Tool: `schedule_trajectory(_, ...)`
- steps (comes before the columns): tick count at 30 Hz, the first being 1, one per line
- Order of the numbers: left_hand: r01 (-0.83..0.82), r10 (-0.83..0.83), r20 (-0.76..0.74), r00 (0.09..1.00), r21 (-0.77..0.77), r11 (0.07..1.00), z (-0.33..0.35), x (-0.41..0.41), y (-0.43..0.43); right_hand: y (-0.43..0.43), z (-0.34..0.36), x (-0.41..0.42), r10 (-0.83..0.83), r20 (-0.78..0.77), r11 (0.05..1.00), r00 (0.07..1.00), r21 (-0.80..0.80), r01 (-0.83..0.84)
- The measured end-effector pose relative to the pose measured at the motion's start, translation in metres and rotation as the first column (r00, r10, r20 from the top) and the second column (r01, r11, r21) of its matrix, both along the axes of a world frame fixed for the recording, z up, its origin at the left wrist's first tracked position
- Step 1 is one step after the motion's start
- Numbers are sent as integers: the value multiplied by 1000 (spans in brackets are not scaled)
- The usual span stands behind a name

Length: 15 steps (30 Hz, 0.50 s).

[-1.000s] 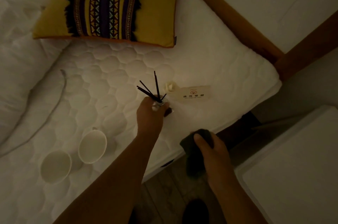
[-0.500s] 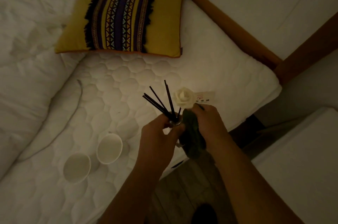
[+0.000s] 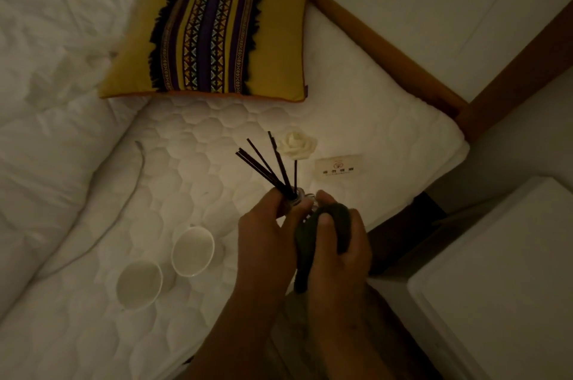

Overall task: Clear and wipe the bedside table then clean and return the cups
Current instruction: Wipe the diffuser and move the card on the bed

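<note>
The room is dim, so much is hard to read. The small glass bottle [image 3: 296, 197] of a reed diffuser is almost wholly hidden between my 2 hands. Only its neck shows, and I cannot tell what it holds. The print on a pale card [image 3: 338, 165] lying on the mattress is too blurred to read. The white bedside table [image 3: 496, 302] is cut off by the right and near edges (only part of its top and rim shows).

A white quilted mattress [image 3: 192, 162] fills the middle. A yellow cushion [image 3: 210, 35] with a striped, fringed band lies at the far side, and a rumpled white duvet [image 3: 46, 94] lies on the left. A thin grey cable [image 3: 138, 181] trails beside the duvet. The wooden bed frame [image 3: 387, 47] runs along the far right. My forearms cover the near edge of the mattress.

My left hand [image 3: 266, 224] has its fingers curled round the bottle's neck. Dark reeds [image 3: 263, 162] and a white flower [image 3: 296, 144] on a stem fan away from it. My right hand [image 3: 341, 252] is clamped on a dark cloth [image 3: 310, 240], thumb on top, bunching it against the bottle's right side.

The 2 white cups sit on the mattress to the left of my left hand, near it but apart. The farther cup [image 3: 193, 251] is just beside the nearer cup [image 3: 139, 283], and both mouths face the camera. The table lies to the right of my right hand.
</note>
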<state>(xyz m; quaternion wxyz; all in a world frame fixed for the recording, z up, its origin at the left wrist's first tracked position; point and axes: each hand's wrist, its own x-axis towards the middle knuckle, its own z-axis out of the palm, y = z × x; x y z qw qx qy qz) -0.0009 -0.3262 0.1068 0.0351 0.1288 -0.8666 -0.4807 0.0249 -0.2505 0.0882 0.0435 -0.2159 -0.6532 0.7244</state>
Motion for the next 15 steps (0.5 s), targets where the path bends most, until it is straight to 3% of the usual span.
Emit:
schedule_trajectory(3, -19, 19, -1, 1000, 29, 999, -2, 7, 2, -3, -5, 7, 21, -100, 992, 995, 126, -9)
schedule_trajectory(7, 63, -62, -36, 997, 22, 998, 2, 9, -1, 13, -8, -15, -26, -39, 994, 999, 108, 30)
schedule_trajectory(12, 160, -161, -22, 987, -31, 987, 3, 7, -10, 36, -11, -60, 284, 246, 959, 927, -80, -273)
schedule_trajectory(15, 195, -195, -23, 981, 35, 980, -3, 15, -7, 45, -18, -72, 403, 283, 915, 870, -164, -370)
